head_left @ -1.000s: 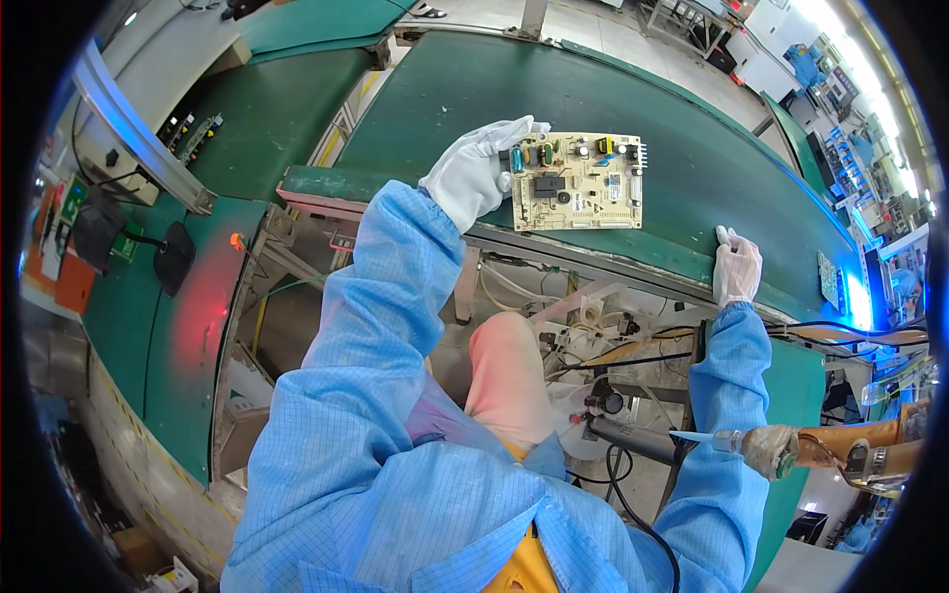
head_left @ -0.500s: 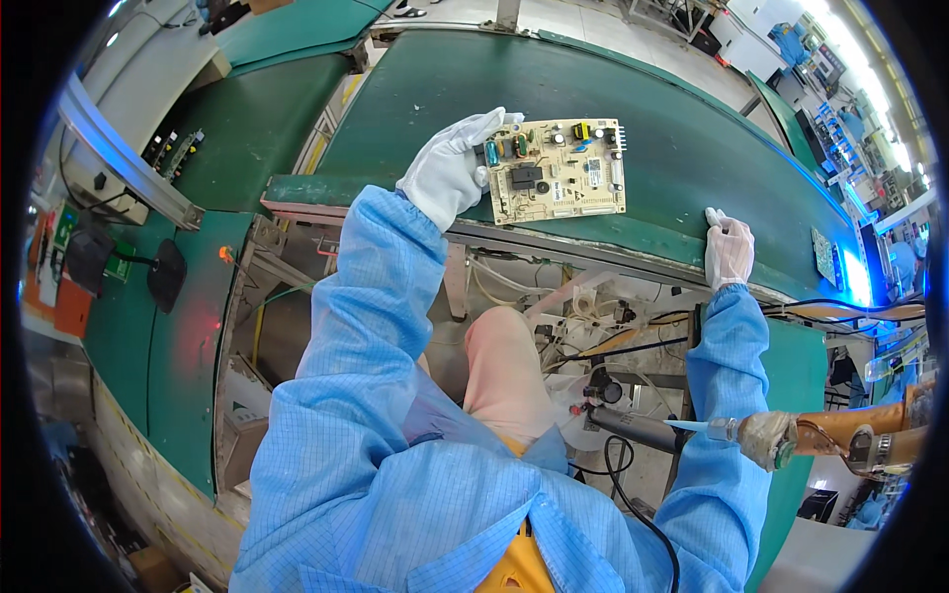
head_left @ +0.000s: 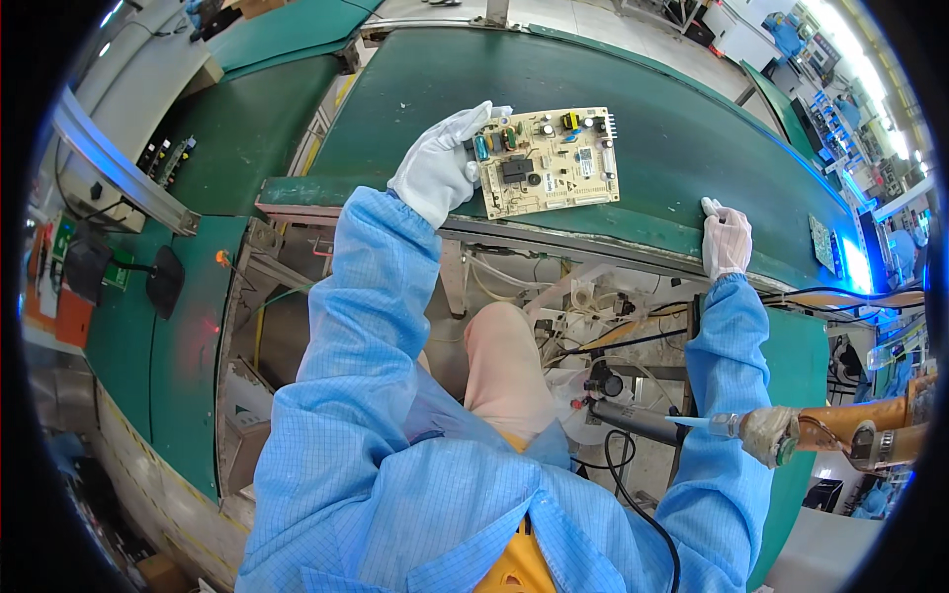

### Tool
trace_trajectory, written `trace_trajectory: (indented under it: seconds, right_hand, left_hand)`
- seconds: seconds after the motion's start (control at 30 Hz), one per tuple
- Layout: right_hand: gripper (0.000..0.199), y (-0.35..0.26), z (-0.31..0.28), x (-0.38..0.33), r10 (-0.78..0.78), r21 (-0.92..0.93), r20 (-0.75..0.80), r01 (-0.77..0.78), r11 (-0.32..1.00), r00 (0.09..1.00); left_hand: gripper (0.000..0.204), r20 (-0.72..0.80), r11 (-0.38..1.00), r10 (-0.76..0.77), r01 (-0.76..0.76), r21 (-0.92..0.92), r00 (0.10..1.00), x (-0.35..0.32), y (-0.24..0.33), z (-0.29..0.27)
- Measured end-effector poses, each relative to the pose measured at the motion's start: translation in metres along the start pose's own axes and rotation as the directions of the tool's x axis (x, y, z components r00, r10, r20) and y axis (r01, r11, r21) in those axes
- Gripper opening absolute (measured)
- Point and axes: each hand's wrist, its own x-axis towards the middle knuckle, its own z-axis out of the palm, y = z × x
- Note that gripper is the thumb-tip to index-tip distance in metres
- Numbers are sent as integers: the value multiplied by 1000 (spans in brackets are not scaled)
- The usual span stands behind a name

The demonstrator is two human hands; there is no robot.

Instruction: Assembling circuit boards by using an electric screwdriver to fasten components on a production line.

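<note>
My left hand (head_left: 437, 166), in a white glove, grips a cream-coloured circuit board (head_left: 554, 184) by its left edge. The board's component side faces up, with a black relay, capacitors, a yellow transformer and pin connectors along the edges. It is held over the near part of the green conveyor belt (head_left: 672, 119), slightly tilted. Farther right, my right hand (head_left: 727, 240), also gloved, rests at the belt's near edge with its fingers curled and the index finger partly stretched. Whether anything sits inside those curled fingers is hidden.
Another circuit board (head_left: 821, 243) lies at the belt's right end beside a bright blue light. A pale-blue nozzle tip (head_left: 700, 422) on a brown-wrapped arm juts in over my right forearm. Small boards (head_left: 176, 158) sit on the left belt. Cables and tubing hang beneath the conveyor.
The circuit board, still in my left hand, has shifted slightly left and up in view and turned a little. My right hand stays at nearly the same place by the belt edge.
</note>
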Motion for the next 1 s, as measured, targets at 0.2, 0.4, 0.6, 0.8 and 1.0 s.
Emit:
trace_trajectory:
  seconds: [0.2, 0.4, 0.6, 0.8, 1.0]
  right_hand:
    - [22, -3, -1, -2, 29, 11, 9, -29, 1000, 1000]
    - [23, 0, -1, -1, 21, 1, 11, -22, 1000, 1000]
    - [24, -8, -4, -2, 53, 13, 33, -54, 998, 998]
    - [28, -5, -7, -3, 57, 14, 30, -58, 998, 998]
    - [31, -9, -5, -1, 75, 12, 44, -76, 997, 996]
  left_hand:
    - [29, -8, 1000, 10, -10, 14, 1000, -1, -1, 0]
    - [29, 0, 999, 29, -29, 22, 1000, 0, -2, 0]
    - [30, -17, 998, 35, -34, 56, 999, 0, -3, -7]
    - [26, 31, 1000, 0, 1, -26, 1000, 2, -2, -3]
    - [27, 39, 997, 72, -71, -36, 997, 0, -5, -5]
